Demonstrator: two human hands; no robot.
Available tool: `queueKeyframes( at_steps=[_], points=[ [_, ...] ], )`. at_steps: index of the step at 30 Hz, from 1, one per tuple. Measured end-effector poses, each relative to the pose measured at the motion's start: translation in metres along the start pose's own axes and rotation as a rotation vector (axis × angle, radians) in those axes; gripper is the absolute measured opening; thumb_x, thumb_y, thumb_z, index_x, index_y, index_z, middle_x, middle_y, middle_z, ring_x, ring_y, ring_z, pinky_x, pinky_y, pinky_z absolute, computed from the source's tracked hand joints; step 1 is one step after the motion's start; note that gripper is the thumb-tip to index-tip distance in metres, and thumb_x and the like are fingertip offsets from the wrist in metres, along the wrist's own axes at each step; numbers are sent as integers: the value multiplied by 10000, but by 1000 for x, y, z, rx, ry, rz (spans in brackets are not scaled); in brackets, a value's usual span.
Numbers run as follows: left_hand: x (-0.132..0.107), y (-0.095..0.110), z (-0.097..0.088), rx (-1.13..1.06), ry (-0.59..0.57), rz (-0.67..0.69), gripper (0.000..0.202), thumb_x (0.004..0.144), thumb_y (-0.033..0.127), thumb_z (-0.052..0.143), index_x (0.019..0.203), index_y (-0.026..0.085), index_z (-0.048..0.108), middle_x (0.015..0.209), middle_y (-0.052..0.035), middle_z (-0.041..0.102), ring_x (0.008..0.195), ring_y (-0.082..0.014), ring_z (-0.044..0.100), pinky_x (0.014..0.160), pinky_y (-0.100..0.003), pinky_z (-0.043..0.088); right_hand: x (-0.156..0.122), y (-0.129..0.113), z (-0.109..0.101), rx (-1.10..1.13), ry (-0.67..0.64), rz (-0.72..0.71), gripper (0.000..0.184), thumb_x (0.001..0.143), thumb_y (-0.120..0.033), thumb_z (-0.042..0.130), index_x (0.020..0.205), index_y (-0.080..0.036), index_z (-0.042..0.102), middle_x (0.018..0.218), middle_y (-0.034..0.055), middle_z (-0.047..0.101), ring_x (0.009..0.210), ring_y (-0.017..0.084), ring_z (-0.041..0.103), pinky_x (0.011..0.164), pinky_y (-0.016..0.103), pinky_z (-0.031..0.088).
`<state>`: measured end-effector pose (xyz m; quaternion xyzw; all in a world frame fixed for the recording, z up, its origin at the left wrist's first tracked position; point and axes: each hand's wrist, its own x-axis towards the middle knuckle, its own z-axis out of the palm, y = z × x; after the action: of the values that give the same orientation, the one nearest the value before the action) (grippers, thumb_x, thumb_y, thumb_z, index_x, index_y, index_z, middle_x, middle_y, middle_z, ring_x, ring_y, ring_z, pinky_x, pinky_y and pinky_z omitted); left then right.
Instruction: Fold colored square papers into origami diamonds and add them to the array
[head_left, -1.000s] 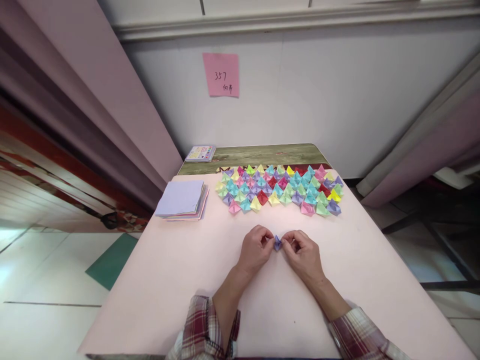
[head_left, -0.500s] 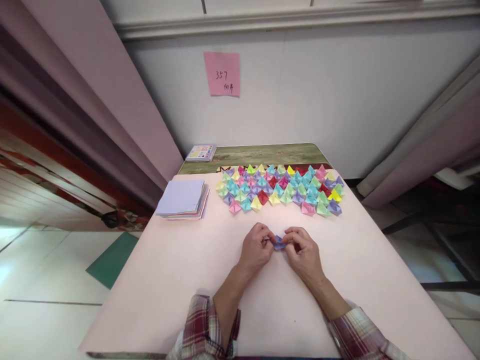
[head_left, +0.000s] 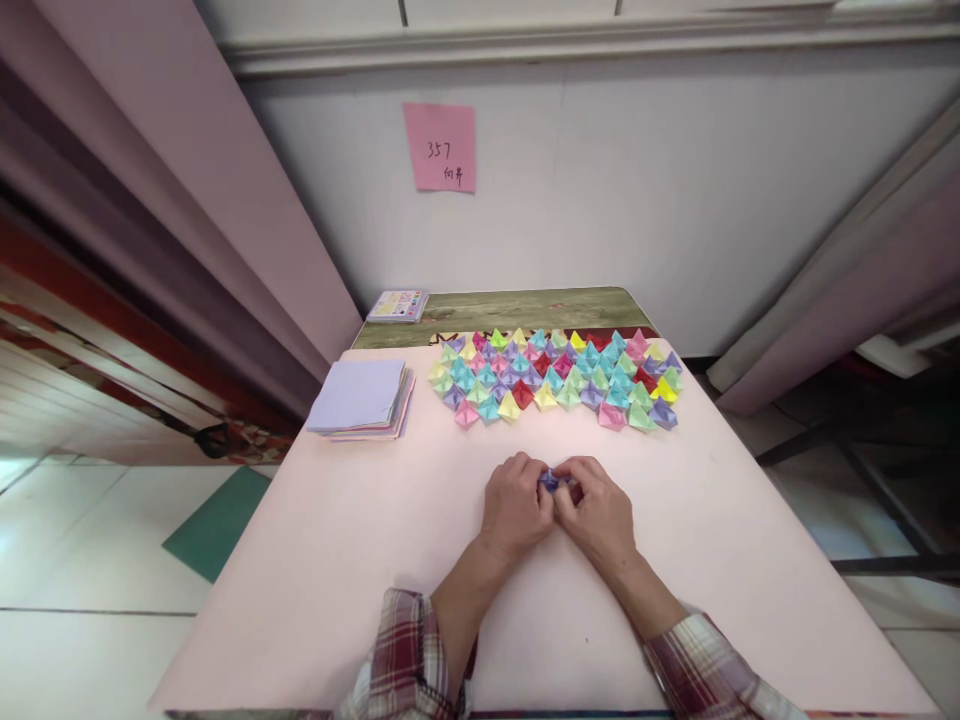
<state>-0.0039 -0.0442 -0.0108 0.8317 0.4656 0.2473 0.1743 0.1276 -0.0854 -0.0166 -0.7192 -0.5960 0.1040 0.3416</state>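
A small folded piece of blue-purple paper (head_left: 550, 481) is pinched between both hands above the middle of the table. My left hand (head_left: 516, 505) closes on its left side, fingers bent and thumb inward. On the other side my right hand (head_left: 596, 507) grips it the same way. The fingers cover most of the paper, so its full shape is hidden. Beyond the hands lie rows of small folded paper boats (head_left: 568, 392) in many colours, set close together.
To the left is a stack of coloured paper sheets (head_left: 358, 393), a lilac one on top. A printed packet (head_left: 399, 305) lies at the table's back left corner. A pink note (head_left: 441, 148) with handwriting is stuck on the wall. The table (head_left: 330, 560) has a pale pink cover.
My hands have come closer together around the blue-purple paper, thumbs now nearly meeting in front of it. Less of the paper shows. The whole view has shifted slightly.
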Motion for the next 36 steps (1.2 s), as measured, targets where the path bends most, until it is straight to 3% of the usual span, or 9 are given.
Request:
queueKeyframes(
  at_steps=[17,28,36],
  points=[
    [-4,2,6,61,31,-22,240,694,69,507,875,211,574,884,-43,595,835,-208,542,746,-332,420,-4,0,0,-64,-30,-64,189,740,-157,535,866,-242,648,895,-16,674,678,128,606,577,223,376],
    [-1,2,7,-15,66,-82,191,803,80,487,869,211,608,871,-28,616,840,-191,560,773,-321,436,-6,3,5,-177,-12,-117,130,862,-261,538,884,-233,663,880,5,659,666,114,582,520,218,298],
    [-3,3,7,84,41,-38,165,815,84,510,865,213,600,869,-38,599,831,-200,548,748,-327,430,-5,1,2,-260,-56,-151,162,905,-272,510,869,-234,663,871,8,649,655,109,575,479,229,239]
  ],
)
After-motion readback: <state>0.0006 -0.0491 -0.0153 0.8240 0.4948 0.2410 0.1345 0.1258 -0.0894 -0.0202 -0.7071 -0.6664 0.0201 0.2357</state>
